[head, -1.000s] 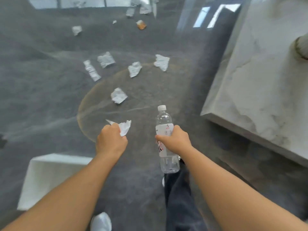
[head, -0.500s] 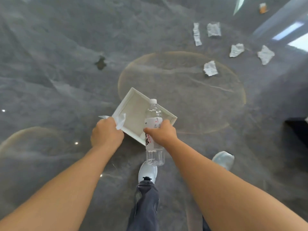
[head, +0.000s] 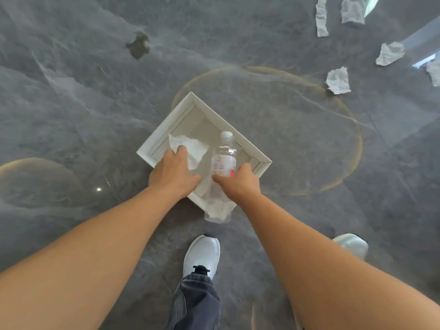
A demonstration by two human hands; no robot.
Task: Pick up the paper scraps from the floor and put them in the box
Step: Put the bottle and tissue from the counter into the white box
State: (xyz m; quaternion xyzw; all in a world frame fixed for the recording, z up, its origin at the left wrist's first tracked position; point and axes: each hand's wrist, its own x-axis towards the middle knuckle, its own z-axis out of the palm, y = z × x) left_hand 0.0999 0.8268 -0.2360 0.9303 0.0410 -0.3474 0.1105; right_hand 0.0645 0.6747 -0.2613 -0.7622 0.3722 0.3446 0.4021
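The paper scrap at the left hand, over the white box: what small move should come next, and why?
Probably draw the left hand back and leave the paper scrap in the box: it already sits over the box's inside, the fingers look relaxed, and more scraps wait on the floor.

The white label with red marks on the clear plastic water bottle (head: 223, 160) carries print too blurred to read; no other text shows.

Both bare arms reach out over the box (head: 166, 125), the left hand (head: 175, 173) with loose fingers, the right hand (head: 239, 184) curled round a bottle (head: 223, 154).
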